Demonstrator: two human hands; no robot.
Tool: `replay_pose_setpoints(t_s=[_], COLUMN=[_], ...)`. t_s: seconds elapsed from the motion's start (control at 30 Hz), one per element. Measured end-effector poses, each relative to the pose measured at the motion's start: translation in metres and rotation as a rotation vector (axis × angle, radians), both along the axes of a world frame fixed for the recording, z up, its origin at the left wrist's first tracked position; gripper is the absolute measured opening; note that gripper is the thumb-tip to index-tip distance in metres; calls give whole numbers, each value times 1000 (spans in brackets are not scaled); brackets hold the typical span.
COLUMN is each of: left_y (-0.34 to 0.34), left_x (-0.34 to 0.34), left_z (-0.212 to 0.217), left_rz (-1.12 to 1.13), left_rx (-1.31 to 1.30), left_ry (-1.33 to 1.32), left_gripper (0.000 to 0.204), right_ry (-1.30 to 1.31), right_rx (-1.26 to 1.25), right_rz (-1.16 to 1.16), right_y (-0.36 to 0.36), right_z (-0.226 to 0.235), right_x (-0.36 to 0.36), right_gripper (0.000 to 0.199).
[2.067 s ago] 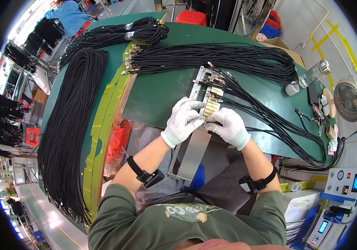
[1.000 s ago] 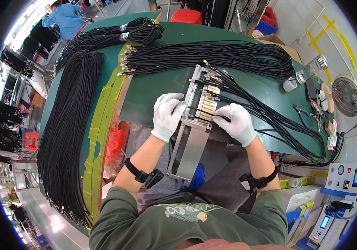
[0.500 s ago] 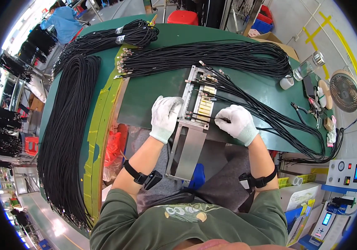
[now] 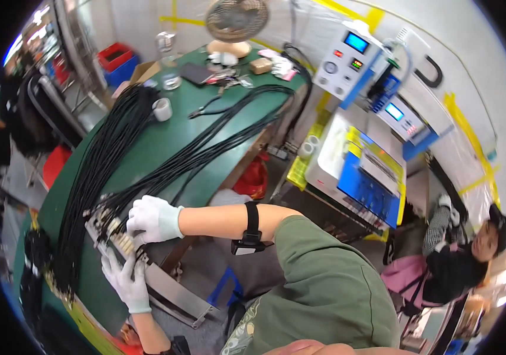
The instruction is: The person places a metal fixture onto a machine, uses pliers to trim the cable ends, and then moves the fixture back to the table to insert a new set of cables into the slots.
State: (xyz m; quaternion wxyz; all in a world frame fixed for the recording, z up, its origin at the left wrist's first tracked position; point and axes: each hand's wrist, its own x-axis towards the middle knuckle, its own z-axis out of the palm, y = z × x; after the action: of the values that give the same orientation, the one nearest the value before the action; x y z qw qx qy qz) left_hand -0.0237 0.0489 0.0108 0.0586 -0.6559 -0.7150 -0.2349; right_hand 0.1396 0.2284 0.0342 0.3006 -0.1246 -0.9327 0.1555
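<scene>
A metal fixture (image 4: 173,288) with a row of pale yellow blocks (image 4: 124,244) lies slanting across the table's near edge. Several black cables with metal-tipped ends run from its far part toward the upper right. My left hand (image 4: 124,283), in a white glove, rests on the fixture's left side with its fingers stretched and apart. Across from it my right hand (image 4: 153,220), also gloved, has curled fingers close to the blocks. A black cable (image 4: 187,184) runs in under this hand; the fingertips are partly hidden. Short dark cable ends show between the hands.
A thick black cable bundle (image 4: 96,160) lies along the green table (image 4: 146,157). Farther back are a white roll (image 4: 162,109), a glass bottle (image 4: 169,65), pliers (image 4: 206,111) and a fan (image 4: 236,21). Control boxes (image 4: 347,59) stand right; another person (image 4: 460,260) is at far right.
The view has swung strongly to the right, bringing the control boxes and another person into sight. Both hands remain at the fixture; the left fingers now reach out along it.
</scene>
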Motion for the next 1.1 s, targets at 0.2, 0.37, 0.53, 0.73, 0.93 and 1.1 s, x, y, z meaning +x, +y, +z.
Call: replay_pose_setpoints(t_s=[0.2,0.37,0.53,0.73,0.93,1.1], left_y=[19,51,23,22,21,24], left_x=[-5,-73,-26,-54,-67,-70], left_z=[-26,-53,-34,-56,-62,-64], left_rz=[-80,-771,-174,-130,-143,-117], left_rx=[16,720,219,165,211,218], left_ry=[-2,597,247,147,134,124], left_gripper=[27,26,30,24,22,21], right_ry=[327,379,424,464,512,557], right_rx=[-183,-353,-569,-806,-751,-783], right_rz=[-249,-447,-536,-490,-505,-500], right_y=[-16,-46,-46,-38,-37,-34], right_z=[-23,-59,-68,-62,-67,-69], right_x=[110,171,212,226,230,232], right_gripper=[24,26,25,23,24,24])
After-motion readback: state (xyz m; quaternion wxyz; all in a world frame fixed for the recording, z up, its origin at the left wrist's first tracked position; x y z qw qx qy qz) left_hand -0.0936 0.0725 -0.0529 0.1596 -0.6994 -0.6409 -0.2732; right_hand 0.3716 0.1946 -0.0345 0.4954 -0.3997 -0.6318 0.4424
